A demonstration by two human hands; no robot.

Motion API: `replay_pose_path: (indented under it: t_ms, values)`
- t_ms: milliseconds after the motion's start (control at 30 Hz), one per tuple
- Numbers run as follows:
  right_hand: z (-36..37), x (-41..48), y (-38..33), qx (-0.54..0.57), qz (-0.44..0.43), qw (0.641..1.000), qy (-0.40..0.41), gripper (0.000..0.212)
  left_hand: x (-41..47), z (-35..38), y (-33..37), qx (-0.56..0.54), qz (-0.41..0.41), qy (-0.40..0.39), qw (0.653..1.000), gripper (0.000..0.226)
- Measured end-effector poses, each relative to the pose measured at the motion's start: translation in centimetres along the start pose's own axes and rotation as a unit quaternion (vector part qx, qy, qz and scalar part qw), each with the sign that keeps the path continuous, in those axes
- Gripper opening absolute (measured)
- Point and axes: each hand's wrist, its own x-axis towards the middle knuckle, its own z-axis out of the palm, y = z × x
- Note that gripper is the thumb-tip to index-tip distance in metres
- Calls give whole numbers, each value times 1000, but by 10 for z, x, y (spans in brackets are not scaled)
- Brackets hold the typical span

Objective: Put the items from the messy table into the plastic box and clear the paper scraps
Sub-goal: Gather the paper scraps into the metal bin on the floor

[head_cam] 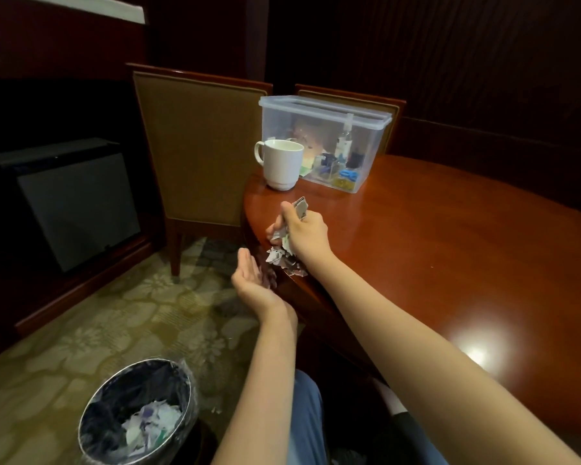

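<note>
edge: paper scraps (285,260) heaped on the rim of the table (450,250).
right hand (302,229): curled round some scraps.
left hand (251,280): palm up, fingers loose, empty, beside the rim.

1. The table (450,246) is rounded, of polished reddish-brown wood, and a lamp glare shines on its near part.
2. A clear plastic box (319,129) with a lid stands near the table's far left edge.
3. A white mug (282,166) stands upright just in front of the box, handle to the left; whether the two touch cannot be told.
4. A small heap of paper scraps (287,261) lies at the table's left rim, nearer than the mug.
5. The floor is a floral patterned carpet (81,330).
6. On the carpet stand an upholstered chair (198,146) and a lined waste bin (121,394), with one stray scrap (217,410) beside the bin.
</note>
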Motion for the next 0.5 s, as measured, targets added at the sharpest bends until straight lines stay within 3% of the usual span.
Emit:
replay_pose_path:
  t_ms: [133, 233, 333, 500]
  values:
    - [9, 1, -2, 3, -6, 1000, -4, 58, 1, -2, -1, -42, -17, 7, 999, 47]
    - [8, -1, -6, 66, 7, 998, 11, 47, 3, -3, 0, -58, -15, 17, 998, 46]
    - [-3, -1, -9, 119, 26, 991, 52, 41, 2, -3, 1, -79, -18, 21, 996, 45]
    - [-20, -10, -2, 84, 47, 988, 122, 41, 6, -5, 1, -95, -26, 15, 995, 46]
